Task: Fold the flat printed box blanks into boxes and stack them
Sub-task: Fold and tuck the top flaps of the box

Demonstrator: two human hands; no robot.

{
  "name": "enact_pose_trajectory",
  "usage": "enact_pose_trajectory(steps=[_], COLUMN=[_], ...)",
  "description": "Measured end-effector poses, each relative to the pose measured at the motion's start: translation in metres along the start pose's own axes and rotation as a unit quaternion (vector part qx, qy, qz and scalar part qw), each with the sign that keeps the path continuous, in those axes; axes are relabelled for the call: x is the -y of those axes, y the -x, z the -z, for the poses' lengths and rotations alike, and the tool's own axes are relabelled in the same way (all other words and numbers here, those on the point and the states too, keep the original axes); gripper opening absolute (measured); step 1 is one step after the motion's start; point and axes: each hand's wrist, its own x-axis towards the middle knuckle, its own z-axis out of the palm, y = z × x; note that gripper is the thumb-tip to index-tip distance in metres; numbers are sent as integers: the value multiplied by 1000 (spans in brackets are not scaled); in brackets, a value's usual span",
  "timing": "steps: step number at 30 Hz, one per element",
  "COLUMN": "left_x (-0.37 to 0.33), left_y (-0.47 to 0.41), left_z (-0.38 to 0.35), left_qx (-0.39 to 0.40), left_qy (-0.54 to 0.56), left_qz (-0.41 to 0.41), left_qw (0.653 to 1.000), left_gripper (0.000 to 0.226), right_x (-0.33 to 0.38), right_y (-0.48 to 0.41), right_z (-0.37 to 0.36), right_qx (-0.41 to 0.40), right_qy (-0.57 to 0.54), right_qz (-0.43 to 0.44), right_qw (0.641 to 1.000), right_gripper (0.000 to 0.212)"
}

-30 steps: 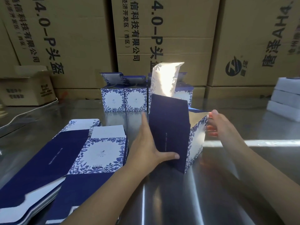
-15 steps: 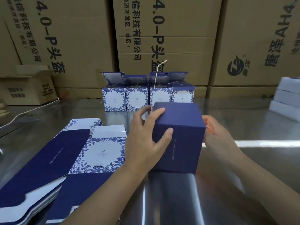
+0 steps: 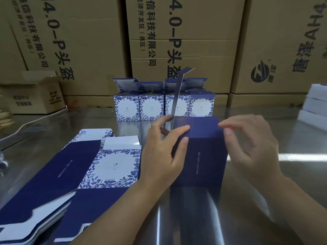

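Note:
A navy blue box [image 3: 203,152] stands upright on the steel table [image 3: 230,218] in the middle. One thin flap [image 3: 177,96] sticks straight up from its top left edge. My left hand [image 3: 162,154] grips the box's upper left corner, with the thumb on the front face and fingers on top beside the flap. My right hand [image 3: 251,144] has bent fingers and pinches the top right edge. A stack of flat printed blanks [image 3: 79,174] lies to the left. Several folded blue-and-white boxes [image 3: 150,106] stand in a row behind, lids open.
Large brown cartons [image 3: 185,41] wall off the back of the table. A small open carton [image 3: 35,98] sits at the far left. White boxes [image 3: 315,106] are stacked at the right edge. A cable [image 3: 26,124] runs along the left.
The box went from half-open and tilted to squared up with its navy top closed. My right hand rose from the box's right side to its top right edge.

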Motion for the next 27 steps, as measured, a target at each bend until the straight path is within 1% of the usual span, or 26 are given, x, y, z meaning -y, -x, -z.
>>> enact_pose_trajectory(steps=[2,5,11,15,21,27], left_x=[0,-1,-3,-3,-3,-3], left_y=[0,0,0,-1,-2,-3], left_z=[0,0,0,0,0,0], left_qx=[-13,-22,-41,-40,-31,-30], left_qy=[-2,0,-2,-2,1,0], left_qz=[-12,-15,-26,-27,-25,-31], left_qw=[1000,1000,999,999,999,999], left_gripper=[27,24,19,18,18,20], right_x=[2,4,2,2,5,10], right_y=[1,6,8,8,10,13], right_z=[-4,-12,-16,-19,-20,-21], right_qx=[15,34,43,30,45,47], right_qy=[46,60,78,60,72,83], right_qz=[65,96,67,77,27,17], right_qw=[997,993,994,995,996,995], right_gripper=[19,15,16,14,18,20])
